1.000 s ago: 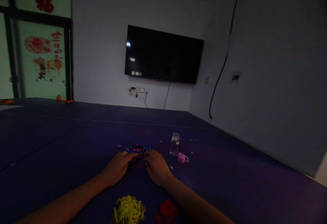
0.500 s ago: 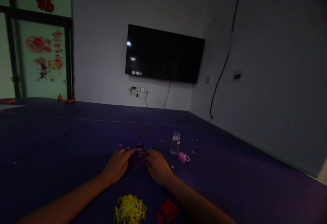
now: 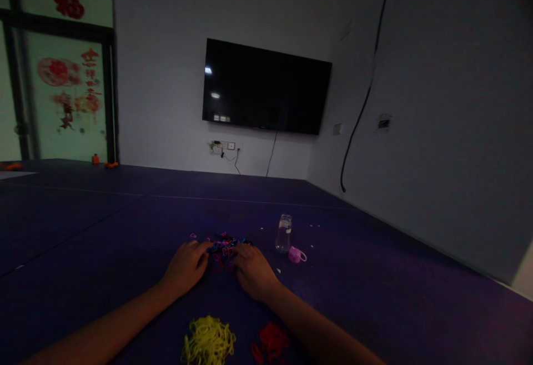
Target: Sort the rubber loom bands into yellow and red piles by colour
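A loose pile of mixed coloured loops point(image 3: 224, 249), blue, pink, red and dark, lies between my hands; they look like small rubber bands. My left hand point(image 3: 187, 265) rests at the pile's left edge, its fingers stretched toward the loops and its thumb apart. On the opposite side my right hand point(image 3: 253, 270) lies over the right edge, fingers spread and slightly bent onto the loops. I see nothing gripped in either hand. Closer to me are a heap of yellow loops point(image 3: 209, 341) and a smaller heap of red loops point(image 3: 272, 341), the latter beside my right forearm.
A clear bottle point(image 3: 283, 234) stands right of the pile, with a pink cap point(image 3: 296, 254) beside it. Small white scraps dot the purple tabletop point(image 3: 125, 226). One pink loop point(image 3: 192, 235) lies apart. Orange objects point(image 3: 111, 165) sit at the far left edge. A television point(image 3: 266, 87) hangs on the wall.
My left hand has drawn back slightly left from the pile, uncovering more loops. My right hand stays at the right edge. The whole view has shifted a little.
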`<state>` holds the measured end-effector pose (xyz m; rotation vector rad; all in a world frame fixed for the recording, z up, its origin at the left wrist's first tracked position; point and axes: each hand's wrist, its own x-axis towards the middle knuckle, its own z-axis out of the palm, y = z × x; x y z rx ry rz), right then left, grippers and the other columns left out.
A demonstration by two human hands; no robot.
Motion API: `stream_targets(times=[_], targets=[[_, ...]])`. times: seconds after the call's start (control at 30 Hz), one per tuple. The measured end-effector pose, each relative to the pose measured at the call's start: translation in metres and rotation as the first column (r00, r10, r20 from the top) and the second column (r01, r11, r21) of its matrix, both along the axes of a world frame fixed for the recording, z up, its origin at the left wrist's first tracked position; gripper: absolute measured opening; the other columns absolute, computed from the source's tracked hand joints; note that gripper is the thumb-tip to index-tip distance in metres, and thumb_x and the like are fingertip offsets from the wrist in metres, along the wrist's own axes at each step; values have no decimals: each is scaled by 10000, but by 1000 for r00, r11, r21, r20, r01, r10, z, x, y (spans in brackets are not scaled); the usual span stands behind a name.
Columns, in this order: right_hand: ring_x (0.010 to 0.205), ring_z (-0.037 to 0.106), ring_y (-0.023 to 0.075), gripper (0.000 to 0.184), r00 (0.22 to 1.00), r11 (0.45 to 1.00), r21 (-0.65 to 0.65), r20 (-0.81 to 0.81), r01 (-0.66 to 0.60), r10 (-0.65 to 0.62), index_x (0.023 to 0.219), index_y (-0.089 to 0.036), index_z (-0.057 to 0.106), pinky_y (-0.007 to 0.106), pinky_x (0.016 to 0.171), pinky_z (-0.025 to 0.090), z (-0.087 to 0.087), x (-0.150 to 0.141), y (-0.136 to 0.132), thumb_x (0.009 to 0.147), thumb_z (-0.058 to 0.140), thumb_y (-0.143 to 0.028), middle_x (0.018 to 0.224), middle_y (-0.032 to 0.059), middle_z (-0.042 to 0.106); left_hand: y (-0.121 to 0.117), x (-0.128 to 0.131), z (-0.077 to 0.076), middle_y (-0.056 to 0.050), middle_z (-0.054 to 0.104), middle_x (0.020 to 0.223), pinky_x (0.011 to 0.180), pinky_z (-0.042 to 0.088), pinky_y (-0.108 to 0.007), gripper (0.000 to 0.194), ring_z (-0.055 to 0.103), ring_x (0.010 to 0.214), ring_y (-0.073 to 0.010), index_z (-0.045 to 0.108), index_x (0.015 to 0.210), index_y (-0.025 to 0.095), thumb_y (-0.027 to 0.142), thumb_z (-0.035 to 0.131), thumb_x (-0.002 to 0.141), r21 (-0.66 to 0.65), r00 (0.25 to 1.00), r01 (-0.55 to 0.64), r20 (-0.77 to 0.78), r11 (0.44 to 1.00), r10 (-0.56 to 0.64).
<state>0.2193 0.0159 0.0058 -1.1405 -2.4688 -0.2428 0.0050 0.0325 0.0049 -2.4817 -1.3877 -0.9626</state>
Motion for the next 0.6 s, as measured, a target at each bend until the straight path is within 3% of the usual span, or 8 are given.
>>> stream_targets(times=[0.23,0.43,0.6], targets=[[1160,457,192,329,993,993,-23,14,-118,118,976,-204,654,344,1000,334,1,-1,0,747,465,-64,1229,48,557,-1,-1,-5,-55,662,877,781,462,-318,370,590,831,-189,603,1133,212,108,419,829,4,966,260,-6,966,-260],[1171,459,175,408,985,986,4,39,-169,169,1113,-224,620,316,988,351,-3,1,4,754,482,-87,1267,40,538,-1,0,-6,-54,674,910,804,465,-316,379,595,854,-184,583,1169,216,108,410,850,-31,944,329,-7,944,-329],[1159,469,195,355,993,993,5,11,-122,122,1047,-204,637,349,983,351,-3,3,3,751,478,-89,1250,51,551,-2,1,-4,-63,676,929,814,464,-325,396,597,868,-190,582,1179,211,100,415,838,-36,939,343,17,939,-342]])
